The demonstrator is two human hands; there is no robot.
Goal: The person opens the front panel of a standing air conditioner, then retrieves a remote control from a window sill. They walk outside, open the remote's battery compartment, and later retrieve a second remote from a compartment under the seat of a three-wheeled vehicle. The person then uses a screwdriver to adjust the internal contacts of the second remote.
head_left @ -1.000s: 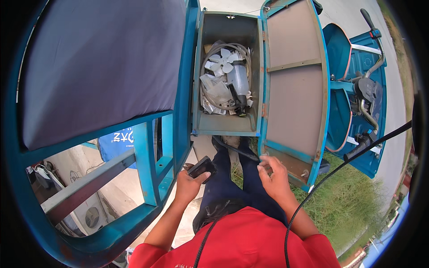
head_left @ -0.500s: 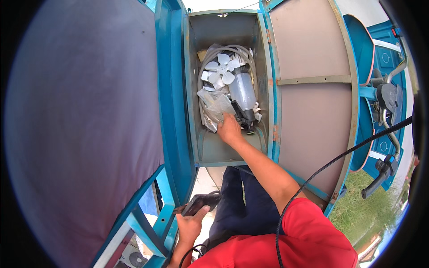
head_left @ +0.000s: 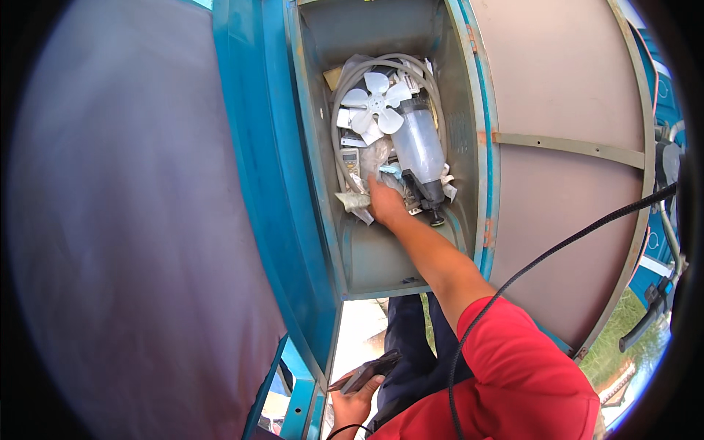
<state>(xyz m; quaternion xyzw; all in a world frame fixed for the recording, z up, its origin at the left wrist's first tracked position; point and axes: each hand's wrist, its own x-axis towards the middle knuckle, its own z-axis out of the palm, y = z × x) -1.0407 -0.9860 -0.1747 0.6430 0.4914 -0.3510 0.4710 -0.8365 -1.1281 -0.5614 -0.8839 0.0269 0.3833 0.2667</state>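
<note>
My right hand [head_left: 386, 201] reaches down into an open grey metal box [head_left: 381, 257], its fingertips sunk among crumpled clear plastic bags [head_left: 376, 156]. Whether they grip anything is hidden. A whitish plastic packet [head_left: 353, 202] lies against the hand's left side. Beyond the fingers a small remote control [head_left: 351, 160] shows at the left. To the right is a translucent cylinder [head_left: 421, 143] with black ends. A white fan blade [head_left: 376, 103] rests at the top of the pile. Below the box, my left hand [head_left: 353, 405] is closed on a dark flat rectangular object [head_left: 367, 374].
A grey hose [head_left: 436, 95] coils round the pile. The box's lid panel [head_left: 565, 213] stands open on the right, with a handlebar [head_left: 645, 323] past it. A teal metal frame [head_left: 257, 147] and dark cloth surface [head_left: 139, 220] flank the left. A black cord [head_left: 557, 257] crosses my right arm.
My right hand has shifted within the pile, and the plastic packets now lie further left, uncovering the remote control and bags. My left hand keeps hold of the dark object. The view has shifted.
</note>
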